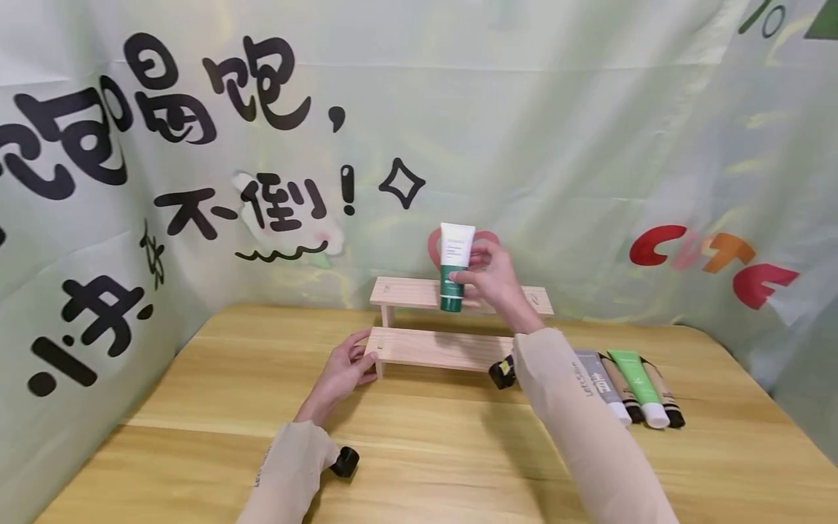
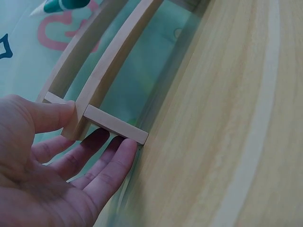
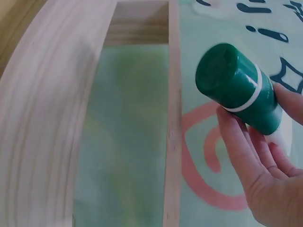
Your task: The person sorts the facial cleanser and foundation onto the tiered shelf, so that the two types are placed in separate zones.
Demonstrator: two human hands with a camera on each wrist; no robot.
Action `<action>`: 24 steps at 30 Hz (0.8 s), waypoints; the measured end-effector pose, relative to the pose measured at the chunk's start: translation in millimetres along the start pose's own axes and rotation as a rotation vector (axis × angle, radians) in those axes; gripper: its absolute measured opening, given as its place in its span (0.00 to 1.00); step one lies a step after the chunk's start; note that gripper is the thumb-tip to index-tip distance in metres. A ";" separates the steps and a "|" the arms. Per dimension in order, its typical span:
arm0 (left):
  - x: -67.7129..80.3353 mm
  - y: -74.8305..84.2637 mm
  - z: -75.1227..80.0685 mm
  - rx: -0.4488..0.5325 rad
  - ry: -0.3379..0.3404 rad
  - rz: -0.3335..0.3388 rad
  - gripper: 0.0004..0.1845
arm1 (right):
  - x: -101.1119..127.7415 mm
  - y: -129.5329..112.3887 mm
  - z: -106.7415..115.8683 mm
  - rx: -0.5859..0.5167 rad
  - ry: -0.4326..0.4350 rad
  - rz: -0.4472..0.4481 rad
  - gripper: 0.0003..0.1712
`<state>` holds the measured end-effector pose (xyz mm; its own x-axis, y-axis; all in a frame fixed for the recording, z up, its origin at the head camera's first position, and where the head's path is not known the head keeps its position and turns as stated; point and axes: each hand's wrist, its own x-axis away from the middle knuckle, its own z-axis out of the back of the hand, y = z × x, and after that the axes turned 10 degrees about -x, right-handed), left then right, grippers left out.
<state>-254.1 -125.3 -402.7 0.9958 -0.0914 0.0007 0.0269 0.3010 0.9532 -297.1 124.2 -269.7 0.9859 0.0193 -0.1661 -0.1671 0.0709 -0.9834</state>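
Right hand (image 1: 494, 276) fingers pinch a green-capped tube (image 1: 455, 267) cap-down above the wooden shelf's (image 1: 445, 348) far tier; lower it upright, squarely. Left hand (image 1: 343, 371), fingers spread, steadies the shelf's left end.

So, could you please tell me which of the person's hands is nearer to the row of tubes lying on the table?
Right. The right hand holds a green-and-white tube above the wooden shelf, up-left of the lying tubes. The left hand touches the shelf's far left end.

Two-tier pale wooden step shelf (image 1: 452, 324): both tiers bare. Row of lying tubes (image 1: 631, 386) crowds light wooden tabletop (image 1: 419, 451) right; front open.
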 end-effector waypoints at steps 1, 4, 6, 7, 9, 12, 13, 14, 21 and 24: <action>0.6 -0.4 1.5 0.003 0.006 0.003 0.26 | -1.5 -0.1 -5.4 0.010 0.006 0.018 0.32; 2.0 -1.5 3.8 0.007 0.001 -0.001 0.27 | -5.2 1.0 -18.8 0.034 0.043 0.054 0.33; 1.9 -1.8 3.7 0.007 -0.010 -0.004 0.27 | -7.0 2.0 -25.2 0.037 0.070 0.070 0.33; 1.7 -1.7 3.5 0.006 -0.011 -0.002 0.27 | -7.7 2.4 -28.2 0.036 0.078 0.080 0.33; 1.2 -1.3 2.8 0.007 -0.010 -0.002 0.27 | -9.6 3.5 -33.6 0.048 0.096 0.106 0.33; 0.9 -0.6 3.6 0.006 -0.001 -0.004 0.27 | -12.1 3.6 -42.7 0.048 0.117 0.159 0.33; 0.7 -0.7 3.8 0.005 -0.002 -0.007 0.27 | -13.2 3.8 -45.7 0.047 0.122 0.176 0.33; 0.8 -0.5 4.0 0.005 -0.003 -0.012 0.26 | -14.4 4.2 -48.5 0.047 0.128 0.192 0.33; 2.0 0.7 4.6 0.007 -0.001 -0.031 0.26 | -21.0 12.0 -63.9 0.077 0.150 0.298 0.30; 2.8 -0.4 4.7 0.013 -0.003 -0.030 0.26 | -22.6 15.3 -70.7 0.098 0.153 0.337 0.29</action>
<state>-251.7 -130.1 -401.6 0.9943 -0.1034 -0.0271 0.0557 0.2856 0.9567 -321.4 54.3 -286.2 0.8638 -0.0908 -0.4955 -0.4750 0.1810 -0.8612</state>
